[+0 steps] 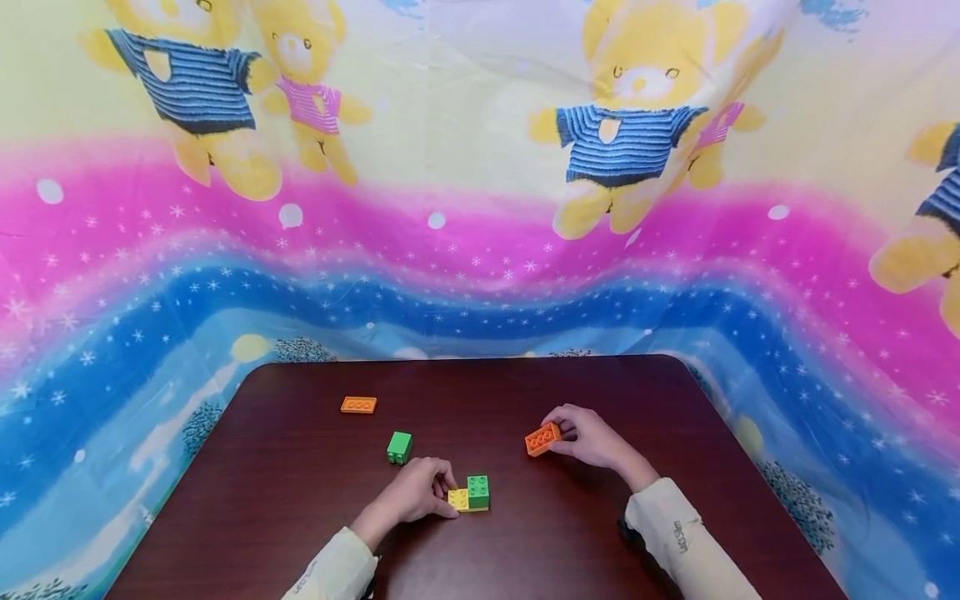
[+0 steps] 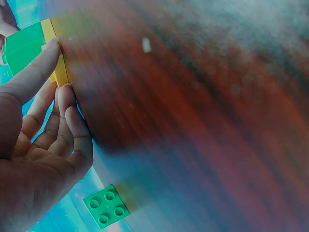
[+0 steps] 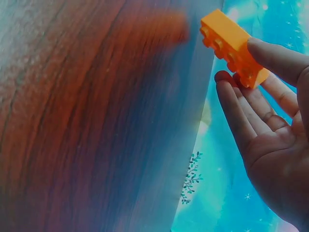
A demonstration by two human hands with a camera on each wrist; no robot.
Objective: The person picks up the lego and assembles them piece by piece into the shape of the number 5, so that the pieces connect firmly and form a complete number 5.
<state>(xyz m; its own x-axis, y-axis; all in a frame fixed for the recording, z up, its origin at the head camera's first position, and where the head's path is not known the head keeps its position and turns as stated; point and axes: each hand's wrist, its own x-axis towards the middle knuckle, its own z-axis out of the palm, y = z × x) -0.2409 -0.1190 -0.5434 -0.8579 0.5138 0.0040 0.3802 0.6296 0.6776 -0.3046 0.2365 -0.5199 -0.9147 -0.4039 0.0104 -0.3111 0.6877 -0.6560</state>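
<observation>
My left hand [image 1: 415, 490] pinches the left end of a yellow building-block plate [image 1: 457, 498] on the table. A green block [image 1: 477, 492] sits on that plate's right half. In the left wrist view the thumb lies over the yellow plate [image 2: 61, 72], the fingertips at its edge. Farther right, my right hand [image 1: 592, 437] holds an orange building block [image 1: 542, 439] by one end, its hollow underside facing the head camera. The right wrist view shows this orange block [image 3: 229, 43] between thumb and fingers, raised off the table, a row of studs along its side.
A loose green block [image 1: 399, 447] lies on its side beyond my left hand. Farther back and left is a flat orange plate [image 1: 359, 405], underside up. The dark wooden table [image 1: 300, 500] has rounded far corners, and a patterned curtain [image 1: 450, 267] hangs behind and beside it.
</observation>
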